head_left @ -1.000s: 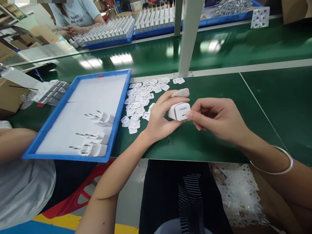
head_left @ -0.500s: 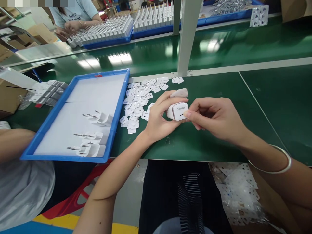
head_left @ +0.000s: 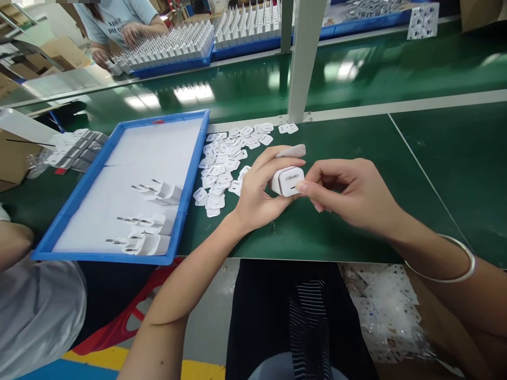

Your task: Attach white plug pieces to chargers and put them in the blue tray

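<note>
My left hand (head_left: 259, 192) is closed around a white plug charger (head_left: 288, 182). Its end face points toward me and shows printed lettering and a small dark slot. A second white piece (head_left: 292, 151), flat-looking, sticks out between the upper fingers of the same hand; its far side is hidden. My right hand (head_left: 348, 187) has its fingers curled in a pinch, the thumb tip pressing on the lower right corner of the charger's face. Left of my hands lies a spread of small white printed plates (head_left: 219, 166), some overlapping.
A blue-rimmed tray (head_left: 184, 184) on the left holds several white plug chargers (head_left: 148, 244) with metal pins. A grey post (head_left: 304, 60) rises behind my hands. Full trays of plugs (head_left: 170, 47) stand across the bench near a co-worker (head_left: 122, 26). Another person's arm (head_left: 13, 245) is at far left.
My hands keep nearly the same hold; the lettering on the charger is now sharper. Across the bench, the co-worker's hand has lifted over the plugs. The arm at far left has drawn back.
</note>
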`<state>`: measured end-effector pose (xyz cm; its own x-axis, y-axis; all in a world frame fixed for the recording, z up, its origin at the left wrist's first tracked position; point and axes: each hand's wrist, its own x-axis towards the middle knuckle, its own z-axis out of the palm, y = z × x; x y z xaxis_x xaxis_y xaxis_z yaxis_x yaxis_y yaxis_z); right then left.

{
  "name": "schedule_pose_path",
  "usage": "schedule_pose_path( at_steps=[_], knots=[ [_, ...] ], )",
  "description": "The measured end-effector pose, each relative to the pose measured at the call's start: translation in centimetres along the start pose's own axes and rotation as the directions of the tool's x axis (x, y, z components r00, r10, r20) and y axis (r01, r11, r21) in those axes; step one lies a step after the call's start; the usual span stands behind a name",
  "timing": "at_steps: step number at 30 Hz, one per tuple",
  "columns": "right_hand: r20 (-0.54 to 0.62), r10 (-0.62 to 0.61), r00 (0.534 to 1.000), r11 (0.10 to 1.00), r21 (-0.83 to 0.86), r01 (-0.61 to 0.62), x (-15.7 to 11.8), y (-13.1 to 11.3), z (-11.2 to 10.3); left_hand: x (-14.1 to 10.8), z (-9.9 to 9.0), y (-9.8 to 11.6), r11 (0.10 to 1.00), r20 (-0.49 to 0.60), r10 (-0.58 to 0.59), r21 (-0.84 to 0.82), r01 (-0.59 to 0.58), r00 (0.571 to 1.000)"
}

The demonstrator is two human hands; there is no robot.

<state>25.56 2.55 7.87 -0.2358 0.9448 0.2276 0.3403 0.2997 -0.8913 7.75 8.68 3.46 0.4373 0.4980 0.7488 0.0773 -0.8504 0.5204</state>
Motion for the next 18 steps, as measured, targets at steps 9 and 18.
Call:
schedule_pose_path(
  at_steps=[9, 18],
  knots=[
    [0.034, 0.068, 0.997, 0.996, 0.048, -0.069, 0.2, -0.2, -0.1, -0.1, 0.0, -0.1, 0.999, 0.014, 0.015, 0.047, -0.015, 1.000],
    [0.106, 0.113, 0.988, 0.959, 0.250, -0.136, 0.8, 0.8, -0.4, 0.1, -0.1, 0.5, 0.999, 0.003, -0.044, 0.008, 0.044, 0.999]
  ],
)
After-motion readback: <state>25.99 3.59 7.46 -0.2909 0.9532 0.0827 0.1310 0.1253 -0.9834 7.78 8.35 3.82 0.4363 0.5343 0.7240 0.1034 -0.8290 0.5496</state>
